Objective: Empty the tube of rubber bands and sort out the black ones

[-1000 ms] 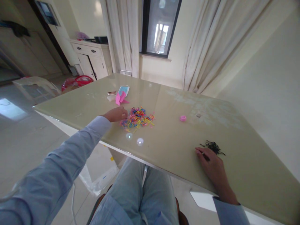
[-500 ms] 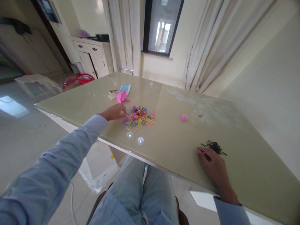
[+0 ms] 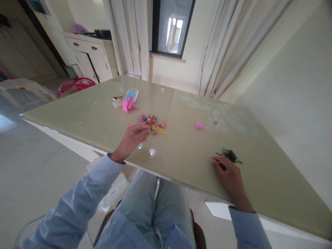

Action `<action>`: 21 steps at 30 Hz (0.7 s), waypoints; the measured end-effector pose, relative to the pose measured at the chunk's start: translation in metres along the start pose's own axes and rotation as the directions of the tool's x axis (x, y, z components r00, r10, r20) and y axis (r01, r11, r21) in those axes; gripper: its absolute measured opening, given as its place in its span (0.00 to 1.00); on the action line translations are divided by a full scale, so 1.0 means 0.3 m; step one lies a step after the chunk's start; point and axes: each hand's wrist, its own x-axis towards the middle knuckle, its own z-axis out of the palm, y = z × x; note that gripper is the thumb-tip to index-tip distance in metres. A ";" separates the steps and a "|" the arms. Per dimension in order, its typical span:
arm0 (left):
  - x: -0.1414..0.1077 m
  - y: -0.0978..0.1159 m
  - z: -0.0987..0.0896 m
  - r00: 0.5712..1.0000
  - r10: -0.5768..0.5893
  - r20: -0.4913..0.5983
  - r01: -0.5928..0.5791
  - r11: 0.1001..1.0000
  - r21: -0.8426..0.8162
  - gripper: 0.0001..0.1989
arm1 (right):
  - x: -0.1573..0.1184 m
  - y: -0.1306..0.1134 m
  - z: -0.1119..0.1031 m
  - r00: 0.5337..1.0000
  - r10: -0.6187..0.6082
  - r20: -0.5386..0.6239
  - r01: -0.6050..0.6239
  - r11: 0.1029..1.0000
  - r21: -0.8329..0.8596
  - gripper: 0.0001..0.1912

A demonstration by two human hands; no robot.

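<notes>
A loose pile of small multicoloured rubber bands (image 3: 158,128) lies on the glossy table. Over its near left edge is my left hand (image 3: 133,138), fingers together and bent toward the thumb; anything between them is too small to make out. My right hand (image 3: 229,174) rests on the table at the near side of a heap of thin black bands (image 3: 229,154). Its thumb and forefinger are pinched together, and what they hold, if anything, cannot be made out. Part of the coloured pile is hidden behind my left hand.
A pink ring-shaped object (image 3: 198,126) and a small clear item (image 3: 215,122) sit between the piles and the far edge. Pink folded paper (image 3: 128,103), a blue face mask (image 3: 132,94) and a small packet (image 3: 118,98) lie at the back left.
My left hand has moved from the left side of the coloured pile toward me and right, now covering its near edge. My right hand stays beside the black heap. The view has shifted slightly.
</notes>
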 end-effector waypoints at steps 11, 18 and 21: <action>-0.131 0.134 0.208 0.946 -0.095 0.311 0.268 0.768 -0.582 0.07 | 0.002 -0.030 -0.007 0.999 0.043 -0.001 -0.043 0.998 0.047 0.14; -0.154 0.176 0.290 0.888 -0.021 0.460 0.372 0.620 -0.690 0.06 | 0.004 -0.031 -0.015 0.994 0.107 0.015 -0.108 0.989 0.098 0.14; -0.163 0.177 0.316 0.871 0.013 0.492 0.390 0.590 -0.706 0.07 | 0.005 -0.035 -0.019 0.993 0.117 0.025 -0.119 0.987 0.106 0.14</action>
